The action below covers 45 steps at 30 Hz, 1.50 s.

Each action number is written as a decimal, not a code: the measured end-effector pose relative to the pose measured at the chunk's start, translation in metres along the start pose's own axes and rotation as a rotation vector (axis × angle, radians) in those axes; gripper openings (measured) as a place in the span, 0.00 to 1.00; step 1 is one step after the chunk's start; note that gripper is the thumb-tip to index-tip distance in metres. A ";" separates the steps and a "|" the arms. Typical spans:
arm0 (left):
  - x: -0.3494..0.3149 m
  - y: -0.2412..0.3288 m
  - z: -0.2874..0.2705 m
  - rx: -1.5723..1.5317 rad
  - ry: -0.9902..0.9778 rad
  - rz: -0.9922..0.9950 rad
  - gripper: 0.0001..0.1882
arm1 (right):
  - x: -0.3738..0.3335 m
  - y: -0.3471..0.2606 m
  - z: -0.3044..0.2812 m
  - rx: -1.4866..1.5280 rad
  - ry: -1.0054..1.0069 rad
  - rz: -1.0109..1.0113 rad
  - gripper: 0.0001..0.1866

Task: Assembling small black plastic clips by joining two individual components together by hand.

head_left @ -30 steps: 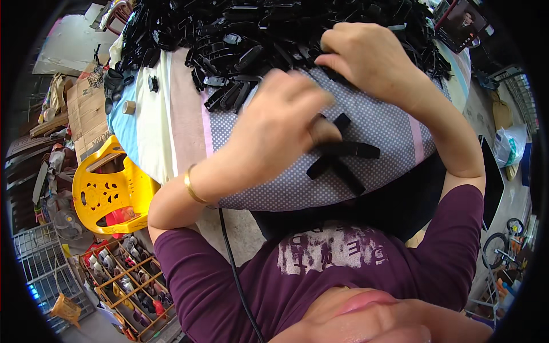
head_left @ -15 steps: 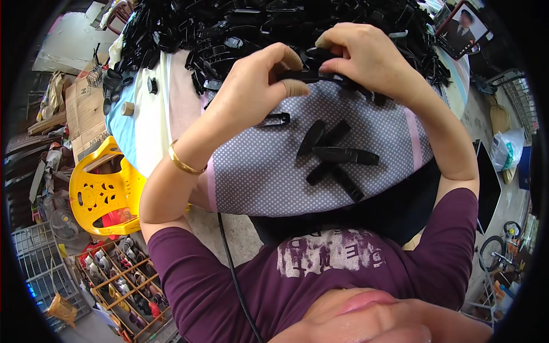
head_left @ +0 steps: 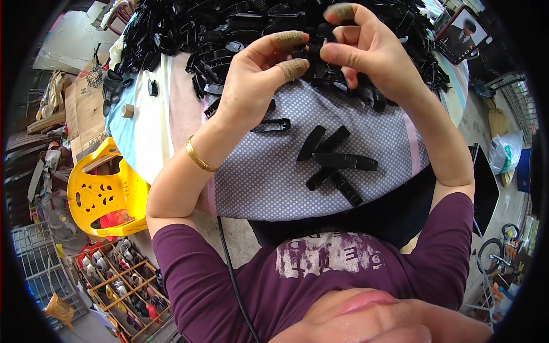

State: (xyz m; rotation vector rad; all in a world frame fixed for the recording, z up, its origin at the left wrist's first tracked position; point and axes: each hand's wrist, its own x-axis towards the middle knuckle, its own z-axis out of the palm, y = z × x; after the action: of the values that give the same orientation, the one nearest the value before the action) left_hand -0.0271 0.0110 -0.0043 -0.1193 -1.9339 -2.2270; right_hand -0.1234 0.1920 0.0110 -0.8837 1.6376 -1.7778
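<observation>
My left hand [head_left: 251, 77] has its thumb and forefinger, both in tan finger covers, closed round a small black plastic piece [head_left: 301, 54] at the front of the heap. Close by on the right, my right hand [head_left: 372, 51] holds a black plastic part between thumb and fingers, its covered forefinger raised. Dark pieces behind partly hide where one part ends and another begins. Below my hands, several long, slightly curved black plastic pieces [head_left: 346, 161] lie crossed on the dotted grey cloth [head_left: 257, 188]. An open black clip-like frame [head_left: 273, 125] rests beneath my left wrist.
A large heap of black plastic pieces [head_left: 257, 26] covers the far table. At its right stands a screen [head_left: 462, 33]. A tape roll [head_left: 127, 110] sits at the left edge, near a yellow chair [head_left: 108, 194]. A black cable [head_left: 229, 263] hangs in front.
My hands have moved slightly up and my right forefinger has lifted. The long dark piece between them is no longer plainly seen; smaller parts show at the fingertips. The crossed pieces stay put.
</observation>
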 end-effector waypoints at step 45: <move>-0.012 0.020 -0.004 0.007 -0.104 0.200 0.18 | -0.018 0.017 0.031 -0.766 0.017 -0.602 0.13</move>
State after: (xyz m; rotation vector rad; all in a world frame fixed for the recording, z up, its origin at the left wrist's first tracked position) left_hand -0.0116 0.0053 0.0120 -0.4165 -1.8877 -2.1214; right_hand -0.0882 0.1850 -0.0062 -1.8613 2.2734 -1.4636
